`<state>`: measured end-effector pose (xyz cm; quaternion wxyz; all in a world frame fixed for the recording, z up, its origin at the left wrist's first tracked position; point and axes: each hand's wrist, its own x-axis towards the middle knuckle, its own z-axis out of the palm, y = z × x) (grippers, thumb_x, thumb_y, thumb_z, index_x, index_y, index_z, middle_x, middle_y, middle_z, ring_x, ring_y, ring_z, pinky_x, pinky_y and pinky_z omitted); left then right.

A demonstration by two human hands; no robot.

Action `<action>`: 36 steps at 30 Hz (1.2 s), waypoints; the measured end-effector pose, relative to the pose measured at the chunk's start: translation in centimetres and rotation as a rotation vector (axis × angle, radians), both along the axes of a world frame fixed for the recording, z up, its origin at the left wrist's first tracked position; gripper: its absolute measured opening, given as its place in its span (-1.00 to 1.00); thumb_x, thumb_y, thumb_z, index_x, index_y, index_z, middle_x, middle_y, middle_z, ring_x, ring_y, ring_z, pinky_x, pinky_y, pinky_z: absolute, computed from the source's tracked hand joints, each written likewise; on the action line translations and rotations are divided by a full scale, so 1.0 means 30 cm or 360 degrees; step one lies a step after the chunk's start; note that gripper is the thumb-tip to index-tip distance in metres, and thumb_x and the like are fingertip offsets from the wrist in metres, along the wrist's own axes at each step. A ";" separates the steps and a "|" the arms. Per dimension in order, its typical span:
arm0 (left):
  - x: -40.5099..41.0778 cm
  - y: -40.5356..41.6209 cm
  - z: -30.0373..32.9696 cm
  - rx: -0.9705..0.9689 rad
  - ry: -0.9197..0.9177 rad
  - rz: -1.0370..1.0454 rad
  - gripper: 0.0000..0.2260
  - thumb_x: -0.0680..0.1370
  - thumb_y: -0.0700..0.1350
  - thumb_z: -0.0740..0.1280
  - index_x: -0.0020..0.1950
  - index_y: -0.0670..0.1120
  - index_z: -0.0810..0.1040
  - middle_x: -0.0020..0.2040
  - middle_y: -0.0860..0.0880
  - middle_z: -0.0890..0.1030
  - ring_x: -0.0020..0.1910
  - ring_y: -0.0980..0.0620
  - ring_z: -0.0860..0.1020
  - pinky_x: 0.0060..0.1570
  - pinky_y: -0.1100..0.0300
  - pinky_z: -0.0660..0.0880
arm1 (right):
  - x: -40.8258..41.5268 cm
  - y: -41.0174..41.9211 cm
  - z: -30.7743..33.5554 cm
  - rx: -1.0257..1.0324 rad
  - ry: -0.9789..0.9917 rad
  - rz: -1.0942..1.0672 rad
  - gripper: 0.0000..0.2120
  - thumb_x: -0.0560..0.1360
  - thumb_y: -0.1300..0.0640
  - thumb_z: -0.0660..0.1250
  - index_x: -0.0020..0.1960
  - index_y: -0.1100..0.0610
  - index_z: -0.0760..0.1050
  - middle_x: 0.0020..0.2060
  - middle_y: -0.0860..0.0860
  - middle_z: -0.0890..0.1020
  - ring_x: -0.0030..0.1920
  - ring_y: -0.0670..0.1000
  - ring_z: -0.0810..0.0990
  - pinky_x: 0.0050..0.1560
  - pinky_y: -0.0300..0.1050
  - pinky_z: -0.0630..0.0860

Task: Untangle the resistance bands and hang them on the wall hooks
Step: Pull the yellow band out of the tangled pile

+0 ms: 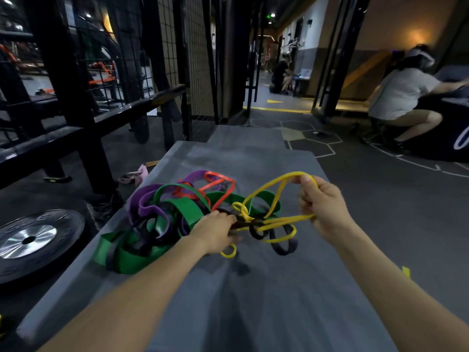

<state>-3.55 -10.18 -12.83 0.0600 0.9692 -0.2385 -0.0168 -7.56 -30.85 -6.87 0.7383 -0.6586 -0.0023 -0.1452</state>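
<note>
Untangling is underway: right hand [322, 207] grips the yellow band [272, 190], left hand [215, 231] pinches the knot [245, 219] mid-mat [266, 301]; next, pull loops free.

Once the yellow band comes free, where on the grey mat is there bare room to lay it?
Bare grey mat lies between the forearms, near of the tangled pile of resistance bands, and beyond the thin yellow rubber band toward the mat's far edge. Crowded: the mat's left-middle, where the left hand and right hand work the knot.
</note>
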 end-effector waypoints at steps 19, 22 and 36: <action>-0.126 0.206 -0.012 -0.0048 -0.0165 0.0449 -0.60 0.58 0.20 0.08 -0.17 -0.04 0.53 -0.11 -0.05 0.65 -0.04 -0.12 0.60 -0.08 0.08 0.52 | -0.109 -0.031 -0.241 -0.0009 0.0620 -0.0137 -0.74 0.55 0.21 0.26 -0.32 0.18 0.36 -0.51 0.06 0.39 -0.59 -0.08 0.39 -0.53 -0.26 0.36; -0.109 0.156 0.020 -0.0433 -0.0001 0.0357 -0.66 0.58 0.15 0.13 -0.23 -0.01 0.51 -0.22 0.02 0.63 -0.15 -0.03 0.59 -0.11 0.08 0.49 | -0.135 -0.045 -0.195 -0.0055 0.0490 -0.0041 -0.81 0.53 0.20 0.28 -0.26 0.18 0.46 -0.49 0.05 0.44 -0.55 -0.09 0.41 -0.44 -0.21 0.37; -0.121 0.186 0.091 -0.1748 0.0216 0.0407 -0.88 0.58 -0.15 0.25 -0.16 -0.03 0.39 -0.23 0.00 0.42 -0.22 0.07 0.39 -0.05 0.15 0.33 | -0.154 0.057 -0.192 -0.1944 0.0628 0.0092 -0.68 0.53 -0.06 0.25 -0.20 0.19 0.50 -0.06 0.24 0.62 -0.01 0.22 0.58 -0.19 -0.06 0.37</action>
